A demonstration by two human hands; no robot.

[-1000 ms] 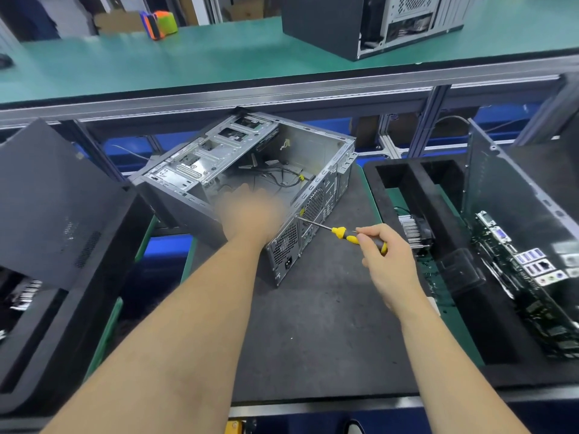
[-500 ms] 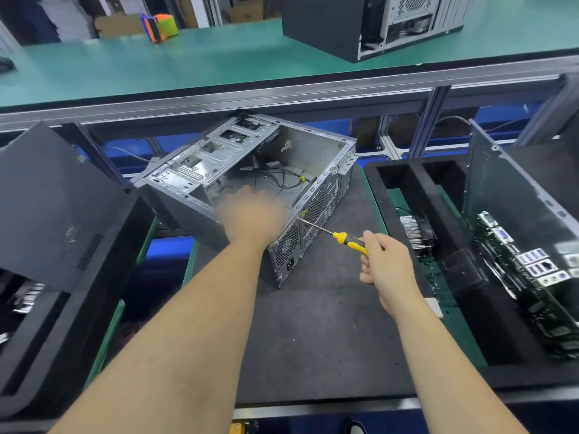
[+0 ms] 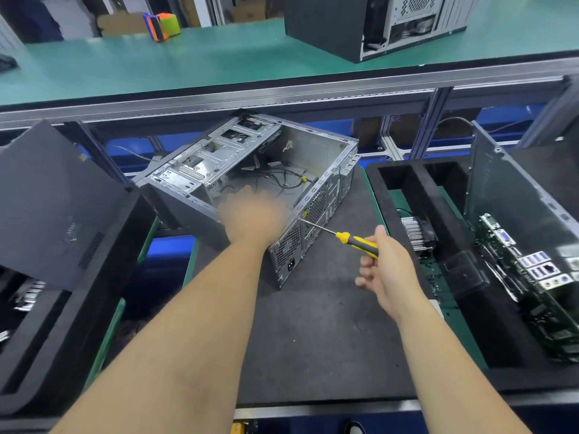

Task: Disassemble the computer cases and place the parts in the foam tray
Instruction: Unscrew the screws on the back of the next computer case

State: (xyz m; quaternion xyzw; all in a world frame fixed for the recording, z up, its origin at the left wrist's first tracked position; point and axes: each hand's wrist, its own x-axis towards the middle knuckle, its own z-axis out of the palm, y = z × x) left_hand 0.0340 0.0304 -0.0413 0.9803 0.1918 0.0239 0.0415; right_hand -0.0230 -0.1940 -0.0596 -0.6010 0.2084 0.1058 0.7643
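Your right hand (image 3: 387,267) grips the yellow-and-black handle of the screwdriver (image 3: 340,238), fingers curled round it. From that grip the steel shaft runs up and to the left, and its tip meets the rear panel of the open computer case (image 3: 250,170) at the panel's upper edge, just beside the round fan grille.

Your left hand (image 3: 252,219) is motion-blurred. It lies left of the screwdriver tip, over the near upper edge of the case; you cannot tell whether its fingers are curled or straight, or whether it holds the edge.

The case lies on its side on the dark work mat (image 3: 313,333), its open side up, with loose cables visible inside.

To the right of your gripping hand stands the black foam tray (image 3: 404,186). A heatsink with fan (image 3: 416,234) sits in its near slot, just beside your right hand. Further right, a motherboard (image 3: 532,277) stands on edge, next to a grey side panel (image 3: 513,195) that leans upright.
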